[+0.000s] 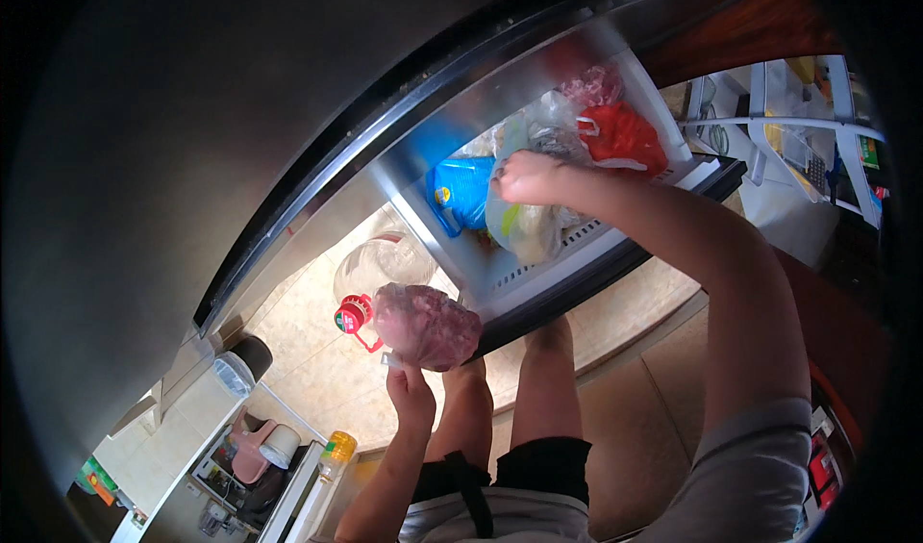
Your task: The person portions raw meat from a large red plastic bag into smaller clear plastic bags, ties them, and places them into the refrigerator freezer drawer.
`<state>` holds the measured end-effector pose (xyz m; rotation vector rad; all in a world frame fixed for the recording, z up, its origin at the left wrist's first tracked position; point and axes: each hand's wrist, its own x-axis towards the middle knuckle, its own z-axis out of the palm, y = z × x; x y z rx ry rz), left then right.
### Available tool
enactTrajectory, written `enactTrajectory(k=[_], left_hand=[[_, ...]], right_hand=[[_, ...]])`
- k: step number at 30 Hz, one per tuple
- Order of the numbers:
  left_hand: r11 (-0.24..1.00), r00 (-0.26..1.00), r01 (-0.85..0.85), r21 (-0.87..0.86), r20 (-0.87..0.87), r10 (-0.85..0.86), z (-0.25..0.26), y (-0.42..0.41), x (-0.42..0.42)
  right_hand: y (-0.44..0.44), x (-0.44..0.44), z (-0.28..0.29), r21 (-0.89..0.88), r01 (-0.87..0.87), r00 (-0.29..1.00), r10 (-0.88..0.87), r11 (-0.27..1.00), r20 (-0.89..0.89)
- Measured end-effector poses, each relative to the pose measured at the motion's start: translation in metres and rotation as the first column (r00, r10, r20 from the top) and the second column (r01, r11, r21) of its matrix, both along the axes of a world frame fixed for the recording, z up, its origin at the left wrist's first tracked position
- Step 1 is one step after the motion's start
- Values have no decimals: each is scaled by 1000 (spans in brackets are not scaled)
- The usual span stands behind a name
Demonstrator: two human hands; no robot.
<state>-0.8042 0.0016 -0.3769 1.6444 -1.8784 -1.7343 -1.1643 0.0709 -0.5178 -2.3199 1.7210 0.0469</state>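
Note:
My left hand (411,397) grips the gathered end of a clear plastic bag of pinkish frozen meat (431,326), held up beside the front left corner of a pulled-out freezer drawer (519,283). Over that drawer, my right hand (528,176) is closed on a translucent plastic bag (530,236) with pale contents. Left of this bag sits a blue package (461,189). A red plastic bag (624,139) lies to the right, with a bag of pink, meat-like food (595,85) behind it. The fingertips of my right hand are partly hidden.
A large clear bottle with a red cap (353,315) stands on the tiled floor left of the drawer. The dark refrigerator door (180,146) fills the upper left. A white rack (764,121) stands at right. Further left are a lined bin (236,374) and an oil bottle (337,451).

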Motion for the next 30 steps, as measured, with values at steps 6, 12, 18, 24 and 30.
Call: enactTrajectory(k=[6,12,18,24,30], left_hand=[[998,998,56,2,-15,-56,-4,-11,2],[985,987,159,-73,-21,-161,-9,-14,-7],[992,993,9,124,-114,6,-7,-8,-5],[972,986,-69,226,-135,101,-15,-3,9],[957,969,-168,236,-140,205,-16,0,16]], right_hand=[[48,8,-11,-120,479,868,-448,870,215],[6,76,-24,267,879,289,-886,396,362],[-49,124,-17,422,868,-443,-789,-261,425],[-76,78,-41,660,501,-783,-619,-559,70],[-96,53,-91,631,360,-789,-585,-687,-187]])
